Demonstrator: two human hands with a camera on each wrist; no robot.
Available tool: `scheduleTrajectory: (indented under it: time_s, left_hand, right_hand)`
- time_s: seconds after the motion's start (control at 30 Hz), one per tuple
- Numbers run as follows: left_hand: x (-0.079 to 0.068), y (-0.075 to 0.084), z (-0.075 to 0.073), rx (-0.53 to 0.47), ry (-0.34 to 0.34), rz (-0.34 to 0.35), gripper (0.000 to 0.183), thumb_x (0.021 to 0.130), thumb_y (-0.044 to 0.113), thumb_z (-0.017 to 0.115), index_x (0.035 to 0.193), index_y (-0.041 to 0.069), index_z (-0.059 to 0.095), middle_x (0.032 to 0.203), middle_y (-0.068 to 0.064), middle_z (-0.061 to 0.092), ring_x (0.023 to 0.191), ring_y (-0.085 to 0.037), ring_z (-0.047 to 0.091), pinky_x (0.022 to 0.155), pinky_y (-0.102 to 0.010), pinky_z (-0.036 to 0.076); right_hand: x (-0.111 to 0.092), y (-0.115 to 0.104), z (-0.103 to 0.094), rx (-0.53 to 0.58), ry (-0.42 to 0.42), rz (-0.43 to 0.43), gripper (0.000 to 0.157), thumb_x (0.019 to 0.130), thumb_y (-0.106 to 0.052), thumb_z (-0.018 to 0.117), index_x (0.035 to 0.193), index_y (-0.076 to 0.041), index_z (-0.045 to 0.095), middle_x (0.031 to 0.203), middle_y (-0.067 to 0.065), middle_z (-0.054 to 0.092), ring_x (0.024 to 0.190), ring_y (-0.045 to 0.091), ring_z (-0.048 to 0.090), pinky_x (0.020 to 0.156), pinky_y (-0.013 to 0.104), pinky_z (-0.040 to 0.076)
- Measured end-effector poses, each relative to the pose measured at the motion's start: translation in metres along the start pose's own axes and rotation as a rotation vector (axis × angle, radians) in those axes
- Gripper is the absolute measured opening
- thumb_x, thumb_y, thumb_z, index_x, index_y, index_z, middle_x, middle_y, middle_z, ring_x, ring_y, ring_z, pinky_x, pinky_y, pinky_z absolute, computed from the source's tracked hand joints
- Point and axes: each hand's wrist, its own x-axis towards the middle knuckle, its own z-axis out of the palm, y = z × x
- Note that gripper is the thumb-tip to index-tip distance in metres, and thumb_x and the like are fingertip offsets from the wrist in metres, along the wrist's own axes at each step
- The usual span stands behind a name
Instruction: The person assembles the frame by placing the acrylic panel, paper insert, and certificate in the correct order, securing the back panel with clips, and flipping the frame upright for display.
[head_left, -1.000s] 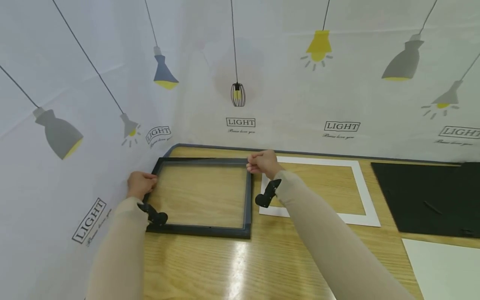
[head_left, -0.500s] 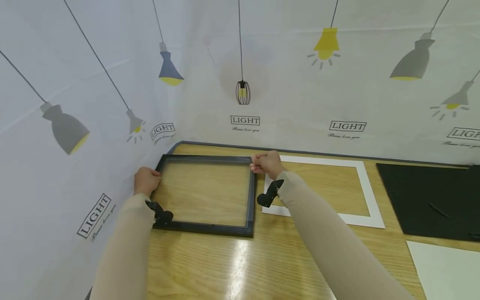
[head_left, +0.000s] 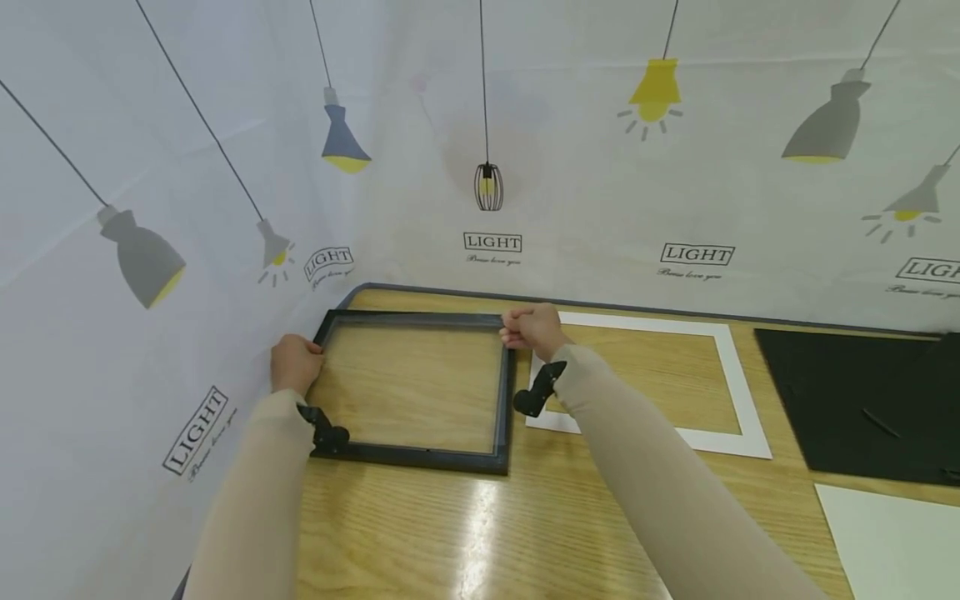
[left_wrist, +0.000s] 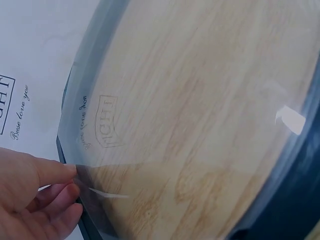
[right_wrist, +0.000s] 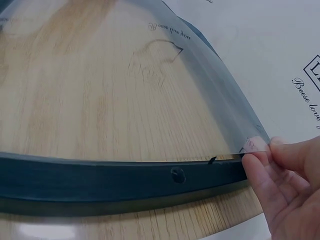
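Note:
A black picture frame (head_left: 420,457) lies on the wooden table at the left. Over its opening is a clear sheet (head_left: 408,383), which mirrors the wall print in both wrist views. My left hand (head_left: 295,364) pinches the sheet's left edge between thumb and fingers, close beside the frame's left bar. At the far right corner, my right hand (head_left: 534,327) pinches the sheet by its tip. In the right wrist view that corner (right_wrist: 255,145) sits slightly above the frame's bar (right_wrist: 110,180). How much of the sheet touches the frame I cannot tell.
Right of the frame lies a white mat border (head_left: 746,400), partly under my right forearm. Beyond it are a black backing board (head_left: 840,383) and a white sheet (head_left: 892,533). A printed white cloth wall (head_left: 585,192) closes off the back and left.
The head view has shifted slightly. The clear sheet now sits a little more in line with the frame's bars. Both hands keep their pinch on it.

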Motion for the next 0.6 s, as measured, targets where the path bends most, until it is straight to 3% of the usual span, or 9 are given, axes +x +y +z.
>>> scheduleTrajectory:
  time_s: [0.33, 0.6]
  left_hand:
    - [-0.0078, 0.0025, -0.0050, 0.040, -0.060, -0.015, 0.025, 0.087, 0.005, 0.056, 0.106, -0.010, 0.062, 0.108, -0.027, 0.059, 0.100, -0.041, 0.054, 0.083, -0.047, 0.045]
    - [-0.0090, -0.0002, -0.0063, 0.047, -0.037, -0.008, 0.025, 0.085, 0.005, 0.059, 0.104, -0.010, 0.063, 0.107, -0.027, 0.060, 0.098, -0.040, 0.055, 0.083, -0.046, 0.046]
  right_hand:
    - [-0.0010, 0.0007, 0.0001, -0.019, -0.023, -0.013, 0.027, 0.086, 0.008, 0.055, 0.113, 0.014, 0.054, 0.065, 0.009, 0.062, 0.051, 0.013, 0.061, 0.056, 0.026, 0.054]
    - [0.0007, 0.0034, 0.0037, 0.018, -0.039, -0.009, 0.029, 0.086, 0.009, 0.054, 0.115, 0.016, 0.052, 0.059, 0.009, 0.061, 0.049, 0.012, 0.060, 0.053, 0.026, 0.054]
